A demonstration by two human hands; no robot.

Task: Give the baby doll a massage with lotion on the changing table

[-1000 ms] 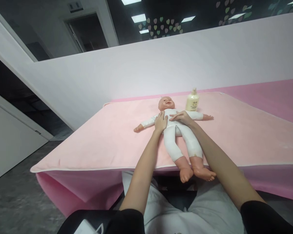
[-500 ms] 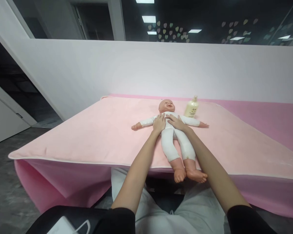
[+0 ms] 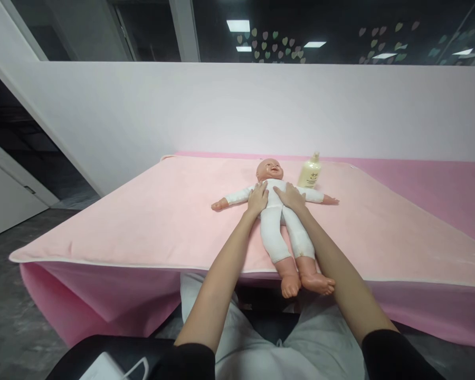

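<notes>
Both hands lay flat on the doll (image 3: 276,221), fingers spread and gripping nothing: the left hand (image 3: 258,199) on its chest beside one arm, the right hand (image 3: 290,197) touching the other side of the chest. That doll lay face-up on the pink blanket (image 3: 142,221), its feet past the near edge, with a lotion bottle (image 3: 310,172) just beyond its shoulder.

Both arms reach forward, left hand (image 3: 258,198) and right hand (image 3: 288,196) flat, palms down.

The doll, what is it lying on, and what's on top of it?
The doll lies face up on a pink blanket. The left hand and right hand rest flat on its chest, covering that part. What is under the blanket is hidden.
</notes>
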